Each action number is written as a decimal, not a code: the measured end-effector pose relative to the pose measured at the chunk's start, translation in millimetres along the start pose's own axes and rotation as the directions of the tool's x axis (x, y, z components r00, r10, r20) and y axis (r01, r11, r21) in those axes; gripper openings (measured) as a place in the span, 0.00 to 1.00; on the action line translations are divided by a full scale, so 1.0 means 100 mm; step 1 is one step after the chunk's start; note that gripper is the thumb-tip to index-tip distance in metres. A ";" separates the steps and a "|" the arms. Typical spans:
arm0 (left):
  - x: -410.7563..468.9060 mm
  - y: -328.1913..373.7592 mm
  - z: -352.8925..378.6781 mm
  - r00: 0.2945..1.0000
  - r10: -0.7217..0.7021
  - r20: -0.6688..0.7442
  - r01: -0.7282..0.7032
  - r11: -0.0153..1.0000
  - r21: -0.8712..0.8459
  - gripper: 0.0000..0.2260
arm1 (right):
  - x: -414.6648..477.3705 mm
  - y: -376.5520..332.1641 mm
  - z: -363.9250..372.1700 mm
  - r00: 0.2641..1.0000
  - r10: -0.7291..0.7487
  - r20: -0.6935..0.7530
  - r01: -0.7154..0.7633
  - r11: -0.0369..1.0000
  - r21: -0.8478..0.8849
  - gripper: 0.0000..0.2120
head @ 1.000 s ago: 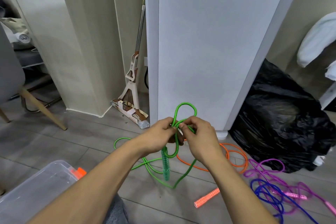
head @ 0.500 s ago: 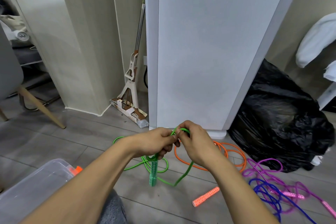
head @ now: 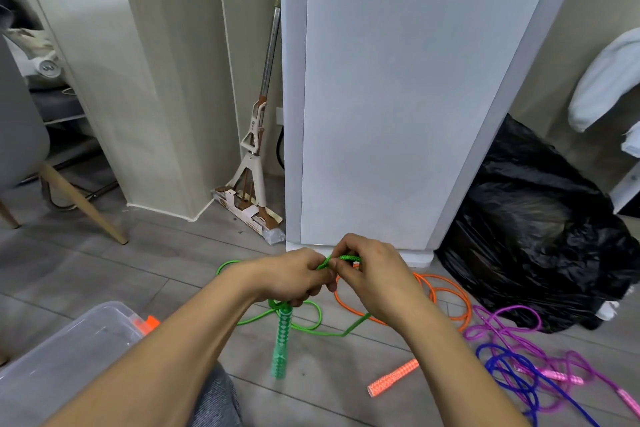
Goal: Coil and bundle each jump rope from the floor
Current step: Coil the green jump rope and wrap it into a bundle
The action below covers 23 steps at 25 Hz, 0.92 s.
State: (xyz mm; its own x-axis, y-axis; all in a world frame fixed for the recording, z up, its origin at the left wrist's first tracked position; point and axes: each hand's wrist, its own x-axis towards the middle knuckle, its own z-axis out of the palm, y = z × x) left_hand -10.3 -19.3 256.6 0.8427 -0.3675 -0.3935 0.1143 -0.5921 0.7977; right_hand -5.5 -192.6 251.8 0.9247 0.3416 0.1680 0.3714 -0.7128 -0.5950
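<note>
left grip (head: 294, 279), right grip (head: 374, 277) both tight on green rope (head: 346, 257); orange rope (head: 393, 378), black bag (head: 536, 236) beyond

**Four ropes, two hands**

Four jump ropes were there: a green rope (head: 281, 343), an orange rope (head: 393, 381), a pink rope (head: 562, 376) and a blue rope (head: 498, 347). Two hands showed, the left hand (head: 294, 276) and the right hand (head: 374, 277). There was one clear bin (head: 69, 357), one mop (head: 254, 163), one black bag (head: 540, 236) and one chair (head: 81, 204).

Ahead of you: glossy white cabinet (head: 398, 97), bright lights reflected near its top, on grey plank floor (head: 104, 274). Beige pillar (head: 166, 80) and wooden-legged chair (head: 20, 142) to your left; black bag (head: 536, 246) right.
</note>
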 end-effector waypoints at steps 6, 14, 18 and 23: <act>0.18 -0.11 -0.21 0.828 -0.028 -0.560 0.032 0.999 -0.003 0.12 | 0.04 0.08 -0.14 0.988 0.139 -0.070 -0.137 0.990 0.038 0.07; 0.22 -0.10 -0.27 0.616 -0.304 -0.727 -0.299 0.763 -0.573 0.11 | 0.05 0.21 -0.24 0.927 0.353 -0.129 -0.357 0.934 -0.012 0.11; 0.17 0.09 -0.02 0.811 -0.178 -0.557 -0.308 0.681 -0.665 0.08 | 0.09 -0.01 -0.07 0.920 0.314 -0.237 -0.235 0.922 0.309 0.09; 0.16 0.20 0.15 0.864 -0.145 -0.481 -0.291 0.637 -0.714 0.07 | 0.07 -0.18 0.04 0.874 0.358 -0.330 -0.176 0.863 0.473 0.03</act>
State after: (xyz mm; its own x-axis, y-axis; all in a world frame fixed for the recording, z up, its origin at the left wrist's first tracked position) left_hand -2.2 -47.7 259.1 0.9651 0.1135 -0.2358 0.2035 0.2413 0.9489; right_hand -5.8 -175.1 260.6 0.9683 -0.1589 0.1927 0.1189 -0.3855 -0.9150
